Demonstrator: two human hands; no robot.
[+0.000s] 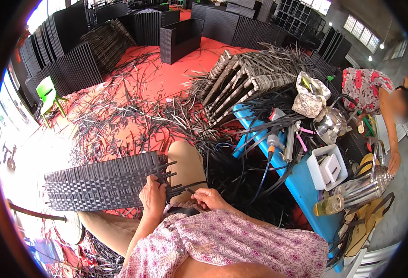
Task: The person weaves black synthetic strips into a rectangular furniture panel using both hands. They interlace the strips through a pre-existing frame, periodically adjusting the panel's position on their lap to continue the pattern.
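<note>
Green chair (49, 94): it stands on the red floor (167, 76), between ten and eleven o'clock from the left hand.
Woven panel (103, 185): black in colour, it lies at nine o'clock from the left hand; its right edge, with loose ends sticking out, reaches to the fingers.
Left hand (153, 197): curled narrow, gripping this edge.
Right hand (209, 199): at three o'clock from the left hand, just beside the panel; thumb and fingers pinch a dark strip (190, 190).
Blue bench (302, 190): at three o'clock from the right hand, carrying a white bin (312, 172).
Another person (368, 90): at two o'clock from the right hand.
</note>
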